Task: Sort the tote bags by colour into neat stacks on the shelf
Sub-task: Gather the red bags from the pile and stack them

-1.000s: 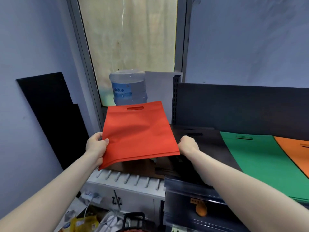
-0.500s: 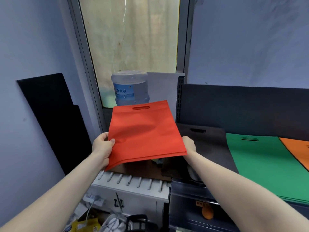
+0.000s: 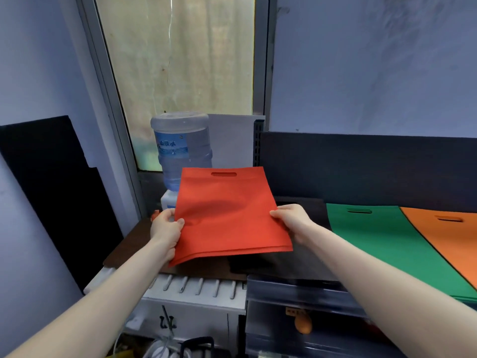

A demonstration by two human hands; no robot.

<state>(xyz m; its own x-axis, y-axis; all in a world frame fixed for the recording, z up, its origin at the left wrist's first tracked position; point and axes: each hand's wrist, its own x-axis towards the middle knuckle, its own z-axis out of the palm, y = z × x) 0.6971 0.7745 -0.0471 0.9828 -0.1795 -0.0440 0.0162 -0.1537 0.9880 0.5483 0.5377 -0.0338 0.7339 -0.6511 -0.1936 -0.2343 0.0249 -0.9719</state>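
Observation:
A flat red tote bag (image 3: 227, 213), perhaps a thin stack of two or three, hangs in the air over the left end of the shelf. My left hand (image 3: 166, 229) grips its left edge and my right hand (image 3: 291, 220) grips its right edge. Its cut-out handle points away from me. On the dark shelf (image 3: 304, 259) to the right lies a green tote bag stack (image 3: 382, 244), and beside that an orange tote bag stack (image 3: 449, 236). A dark bag (image 3: 299, 205) lies flat on the shelf under the red one.
A water dispenser bottle (image 3: 180, 151) stands behind the red bag by the window. A black board (image 3: 51, 189) leans on the left wall. Below are a white slotted unit (image 3: 196, 290), cables, and a clear drawer front (image 3: 304, 313) holding an orange object.
The red bag has shifted right and slightly farther toward the shelf, and both hands have slid up from its near corners to its side edges. The view has tilted a little.

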